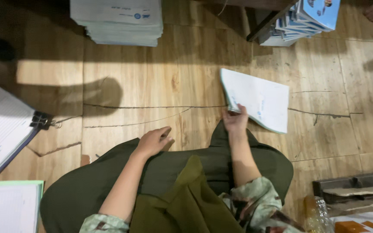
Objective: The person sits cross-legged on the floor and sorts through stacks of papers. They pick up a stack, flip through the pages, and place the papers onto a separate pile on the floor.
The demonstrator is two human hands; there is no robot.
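The right hand pinches the thin booklet's near corner, apparently; it extends away rightward; left hand rests open, farther off.

The person sits on the floor, knees spread, with both forearms reaching forward over the lap. The left hand rests on the left knee. The right hand lies ahead of the right knee and grips the near left corner of a booklet, which lies flat on the floor just beyond it. Farther ahead to the left, a stack of booklets sits on the floor. Farther ahead to the right, another stack of booklets leans beside a board. At the far left, a ruled pad lies with a binder clip at its right edge.
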